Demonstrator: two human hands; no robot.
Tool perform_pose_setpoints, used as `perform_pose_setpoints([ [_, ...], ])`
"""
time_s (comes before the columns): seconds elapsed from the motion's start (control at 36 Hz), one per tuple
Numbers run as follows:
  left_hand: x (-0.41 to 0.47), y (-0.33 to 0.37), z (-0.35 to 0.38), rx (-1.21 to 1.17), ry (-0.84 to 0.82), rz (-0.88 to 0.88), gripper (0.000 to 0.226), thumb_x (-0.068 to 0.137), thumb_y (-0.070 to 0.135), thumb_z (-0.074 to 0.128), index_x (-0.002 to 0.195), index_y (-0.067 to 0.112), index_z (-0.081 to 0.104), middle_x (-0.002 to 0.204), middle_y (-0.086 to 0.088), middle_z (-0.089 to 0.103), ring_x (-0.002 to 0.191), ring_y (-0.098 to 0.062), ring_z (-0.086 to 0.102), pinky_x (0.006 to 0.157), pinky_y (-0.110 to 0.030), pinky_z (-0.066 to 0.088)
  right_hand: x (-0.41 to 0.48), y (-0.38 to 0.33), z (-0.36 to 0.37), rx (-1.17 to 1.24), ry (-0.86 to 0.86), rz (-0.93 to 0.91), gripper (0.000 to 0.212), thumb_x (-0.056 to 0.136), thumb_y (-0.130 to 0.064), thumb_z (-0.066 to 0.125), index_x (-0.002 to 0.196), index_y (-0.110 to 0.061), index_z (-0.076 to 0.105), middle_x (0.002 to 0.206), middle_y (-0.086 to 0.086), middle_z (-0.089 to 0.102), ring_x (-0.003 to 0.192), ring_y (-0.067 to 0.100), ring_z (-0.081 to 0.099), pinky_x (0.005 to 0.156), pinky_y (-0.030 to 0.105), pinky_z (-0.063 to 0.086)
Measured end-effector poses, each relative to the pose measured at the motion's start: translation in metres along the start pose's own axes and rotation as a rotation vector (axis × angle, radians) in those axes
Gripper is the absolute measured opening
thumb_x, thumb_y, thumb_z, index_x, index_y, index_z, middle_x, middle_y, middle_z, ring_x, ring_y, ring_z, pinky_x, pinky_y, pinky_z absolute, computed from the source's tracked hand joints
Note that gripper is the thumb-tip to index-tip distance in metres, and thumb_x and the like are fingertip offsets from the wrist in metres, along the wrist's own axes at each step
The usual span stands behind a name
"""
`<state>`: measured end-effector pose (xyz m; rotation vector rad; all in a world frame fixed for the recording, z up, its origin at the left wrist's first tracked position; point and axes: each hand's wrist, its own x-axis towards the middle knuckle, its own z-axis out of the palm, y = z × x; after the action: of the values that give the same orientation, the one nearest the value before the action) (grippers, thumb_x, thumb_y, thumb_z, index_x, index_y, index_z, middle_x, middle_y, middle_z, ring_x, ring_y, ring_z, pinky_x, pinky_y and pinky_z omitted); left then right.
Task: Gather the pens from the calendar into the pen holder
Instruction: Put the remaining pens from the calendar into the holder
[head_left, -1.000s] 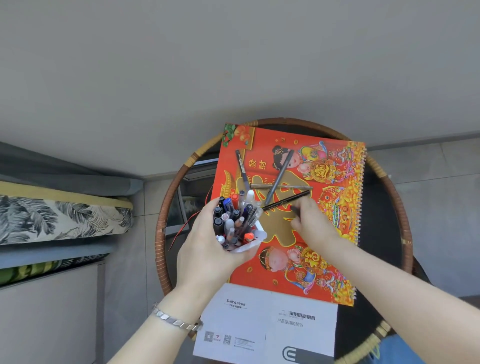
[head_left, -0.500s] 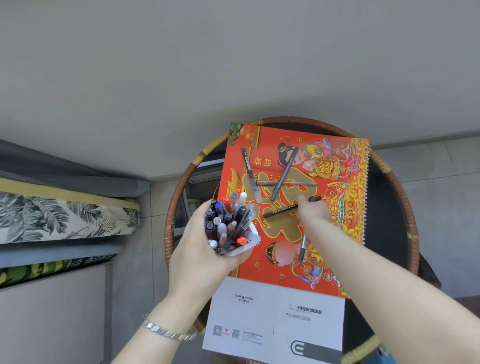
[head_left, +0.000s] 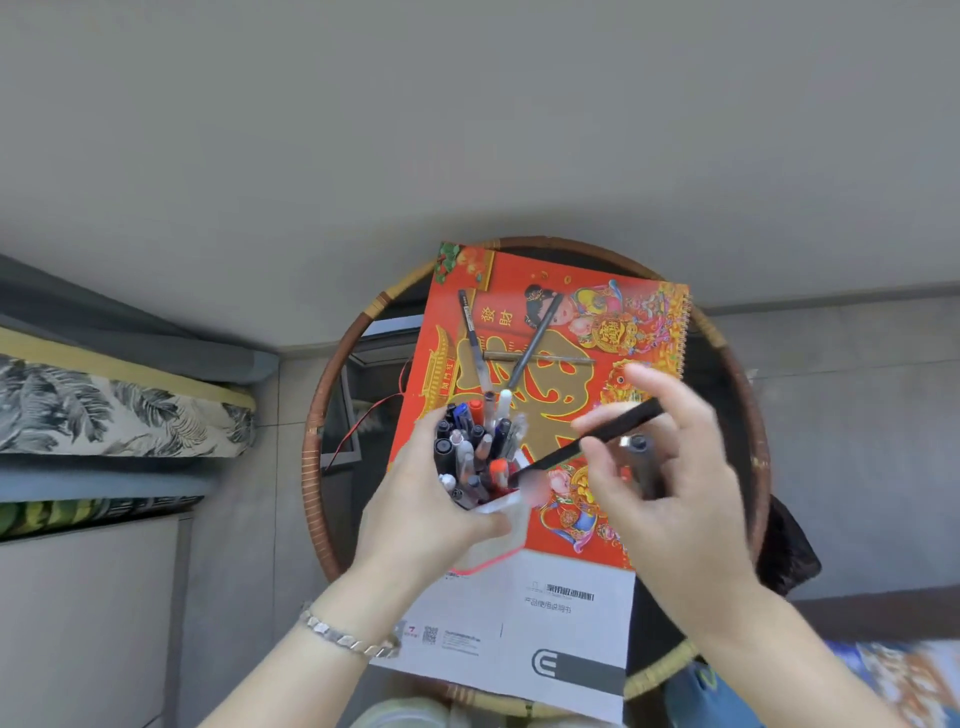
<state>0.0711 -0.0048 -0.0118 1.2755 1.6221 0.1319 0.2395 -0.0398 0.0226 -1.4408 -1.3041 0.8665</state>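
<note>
A red and gold calendar (head_left: 634, 332) lies on a round glass table with a rattan rim (head_left: 314, 426). Three pens stay on the calendar: a black-and-clear one (head_left: 472, 343), a dark grey one (head_left: 537, 338) and a thin brown one (head_left: 545, 357) lying across. My left hand (head_left: 415, 514) holds a clear pen holder (head_left: 491, 512) packed with several pens above the calendar's left edge. My right hand (head_left: 670, 478) pinches a black pen (head_left: 587, 447), its lower tip at the holder's mouth. A second pen (head_left: 638, 447) sits tucked in the same hand.
A white leaflet (head_left: 524, 629) lies at the table's near edge, partly under the calendar. A red wire (head_left: 363, 421) shows beneath the glass. A leaf-patterned cushion (head_left: 114, 410) is at the left, a wall behind, and a dark bag (head_left: 789, 551) beside the table's right rim.
My right hand lifted the black pen off the calendar and swung it left, tip down toward the holder. The holder in my left hand stayed roughly where it was.
</note>
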Motion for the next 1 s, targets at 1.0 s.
perform_pose_setpoints([
  [1.0, -0.025, 0.017, 0.007, -0.035, -0.095, 0.054, 0.092, 0.057, 0.027, 0.085, 0.119, 0.059, 0.026, 0.103, 0.029, 0.051, 0.092, -0.001, 0.057, 0.067, -0.016, 0.044, -0.001, -0.017, 0.012, 0.541, 0.478, 0.027, 0.021, 0.099, -0.016, 0.033, 0.106, -0.033, 0.043, 0.075, -0.007, 0.051, 0.060, 0.007, 0.045, 0.055, 0.021, 0.040],
])
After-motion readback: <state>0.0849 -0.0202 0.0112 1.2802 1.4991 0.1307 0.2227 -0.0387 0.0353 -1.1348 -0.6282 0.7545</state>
